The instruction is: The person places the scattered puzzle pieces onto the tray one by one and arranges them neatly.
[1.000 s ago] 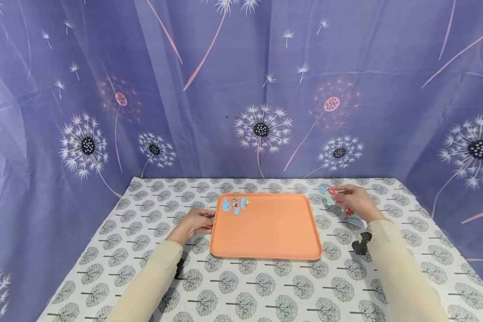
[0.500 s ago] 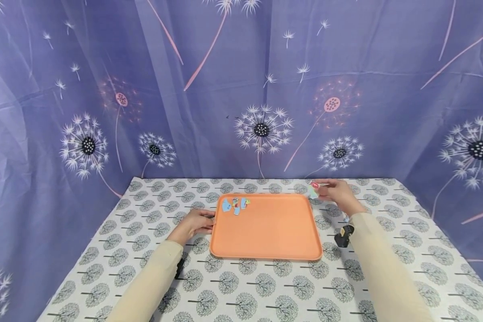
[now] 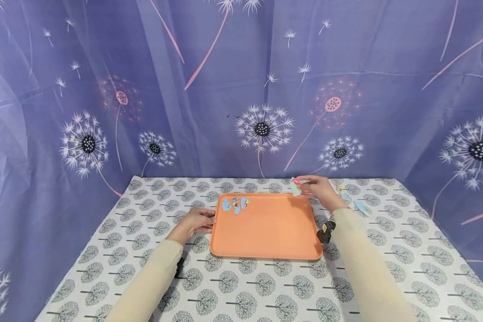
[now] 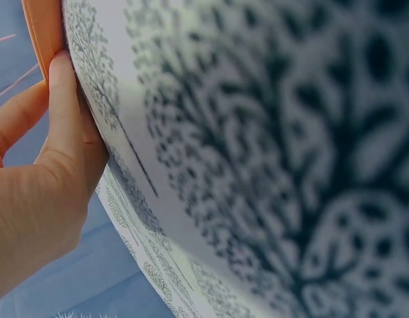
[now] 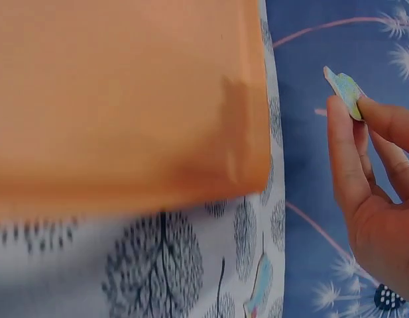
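Note:
My right hand point(image 3: 321, 192) pinches a small flat puzzle piece point(image 3: 295, 185), pale green and blue with a red patch, between thumb and fingertips. It is held up over the far right corner of the orange tray point(image 3: 265, 230). In the right wrist view this puzzle piece point(image 5: 348, 94) appears nearly edge-on. At the tray's left side, my left hand point(image 3: 194, 223) holds the rim; the left wrist view shows thumb and finger on either side of the tray edge point(image 4: 46, 30). Several light-blue pieces point(image 3: 226, 205) lie in the tray's far left corner, some close together.
More loose pieces point(image 3: 361, 208) lie on the tablecloth point(image 3: 265, 286) right of the tray, partly behind the right forearm. The cloth has a tree print. A purple dandelion-print curtain point(image 3: 209, 112) hangs behind the table's far edge.
My right hand has carried the puzzle piece leftward from the loose pieces on the right to above the tray's far right corner. My left hand and the tray stay put.

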`<state>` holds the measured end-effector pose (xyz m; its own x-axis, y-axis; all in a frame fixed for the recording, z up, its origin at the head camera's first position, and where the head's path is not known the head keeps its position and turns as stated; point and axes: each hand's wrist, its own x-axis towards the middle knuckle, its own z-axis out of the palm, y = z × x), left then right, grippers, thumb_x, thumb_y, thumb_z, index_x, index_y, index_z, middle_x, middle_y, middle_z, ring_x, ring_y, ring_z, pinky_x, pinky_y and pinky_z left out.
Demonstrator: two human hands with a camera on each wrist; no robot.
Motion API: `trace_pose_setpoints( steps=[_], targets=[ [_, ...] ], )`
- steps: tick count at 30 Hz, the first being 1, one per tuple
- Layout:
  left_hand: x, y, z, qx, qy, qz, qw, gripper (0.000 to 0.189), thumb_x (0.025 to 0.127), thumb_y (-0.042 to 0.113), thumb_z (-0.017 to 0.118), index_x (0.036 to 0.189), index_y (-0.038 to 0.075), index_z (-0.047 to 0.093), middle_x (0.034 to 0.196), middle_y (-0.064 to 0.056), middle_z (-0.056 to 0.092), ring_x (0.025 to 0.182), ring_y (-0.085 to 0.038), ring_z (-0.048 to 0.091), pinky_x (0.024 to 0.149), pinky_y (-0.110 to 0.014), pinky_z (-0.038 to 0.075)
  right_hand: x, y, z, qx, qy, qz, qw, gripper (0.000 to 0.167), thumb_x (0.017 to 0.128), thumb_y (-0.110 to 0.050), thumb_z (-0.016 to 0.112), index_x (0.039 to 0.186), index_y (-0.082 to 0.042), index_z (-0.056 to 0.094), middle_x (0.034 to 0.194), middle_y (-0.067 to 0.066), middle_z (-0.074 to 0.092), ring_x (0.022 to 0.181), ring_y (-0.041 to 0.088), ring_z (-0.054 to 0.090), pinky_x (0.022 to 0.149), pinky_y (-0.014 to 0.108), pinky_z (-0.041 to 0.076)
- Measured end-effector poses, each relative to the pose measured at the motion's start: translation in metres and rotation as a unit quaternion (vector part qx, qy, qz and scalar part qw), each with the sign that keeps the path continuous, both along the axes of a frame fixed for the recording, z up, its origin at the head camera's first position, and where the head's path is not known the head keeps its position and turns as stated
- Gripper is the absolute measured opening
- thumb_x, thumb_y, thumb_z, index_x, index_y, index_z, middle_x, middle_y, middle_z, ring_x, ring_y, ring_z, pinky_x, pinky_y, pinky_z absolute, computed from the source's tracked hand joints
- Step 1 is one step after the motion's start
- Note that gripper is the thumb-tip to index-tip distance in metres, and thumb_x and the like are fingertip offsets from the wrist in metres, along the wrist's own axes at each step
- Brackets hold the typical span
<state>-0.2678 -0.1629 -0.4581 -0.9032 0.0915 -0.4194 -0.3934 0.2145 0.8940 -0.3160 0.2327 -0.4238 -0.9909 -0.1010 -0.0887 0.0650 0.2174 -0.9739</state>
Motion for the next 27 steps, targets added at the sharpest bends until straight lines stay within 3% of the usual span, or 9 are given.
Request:
trace_pose_setpoints(
  steps=[6,16,21,22,27],
  targets=[
    [-0.001,0.001,0.0,-0.003,-0.005,0.0,1.0,0.042,0.087,-0.007,0.064,0.128,-0.006,0.056,0.084,-0.015,0.068,0.065,-0.017,0.067,0.067,-0.028,0.063,-0.003,-0.017,-0.004,0.013,0.017,0.019,0.9996,0.043,0.09,-0.001,0.061,0.132,0.004,0.054,0.126,0.027,0.056,0.088,0.024,0.068,0.095,0.046,0.054],
    [0.0,0.001,0.002,0.002,-0.003,0.0,1.0,0.042,0.087,-0.006,0.064,0.128,-0.006,0.056,0.083,-0.016,0.068,0.064,-0.017,0.067,0.066,-0.028,0.063,-0.004,-0.043,-0.008,-0.042,-0.001,0.046,0.9981,0.046,0.086,0.01,0.061,0.131,0.008,0.052,0.099,0.016,0.068,0.082,0.021,0.069,0.094,0.053,0.052],
    [0.001,0.0,0.003,0.006,0.0,-0.002,1.0,0.043,0.086,-0.007,0.064,0.128,-0.007,0.055,0.084,-0.017,0.068,0.065,-0.017,0.067,0.066,-0.028,0.063,-0.006,-0.055,-0.01,-0.066,-0.001,0.072,0.9952,0.047,0.085,0.013,0.059,0.132,0.009,0.051,0.098,0.019,0.066,0.083,0.022,0.069,0.092,0.053,0.053],
    [0.001,0.0,0.003,0.006,0.0,-0.003,1.0,0.042,0.087,-0.007,0.064,0.128,-0.007,0.055,0.084,-0.017,0.068,0.065,-0.017,0.067,0.066,-0.028,0.063,-0.011,-0.056,-0.018,-0.082,0.007,0.084,0.993,0.045,0.086,0.011,0.061,0.13,0.007,0.054,0.097,0.018,0.067,0.082,0.022,0.069,0.089,0.049,0.056],
    [0.001,0.0,0.002,0.001,0.0,-0.003,1.0,0.042,0.086,-0.006,0.064,0.128,-0.007,0.056,0.083,-0.016,0.068,0.064,-0.016,0.066,0.067,-0.027,0.062,-0.01,-0.073,-0.02,-0.09,0.005,0.081,0.9926,0.042,0.087,0.011,0.059,0.128,0.012,0.052,0.093,0.017,0.069,0.077,0.022,0.07,0.089,0.052,0.055]
  ],
)
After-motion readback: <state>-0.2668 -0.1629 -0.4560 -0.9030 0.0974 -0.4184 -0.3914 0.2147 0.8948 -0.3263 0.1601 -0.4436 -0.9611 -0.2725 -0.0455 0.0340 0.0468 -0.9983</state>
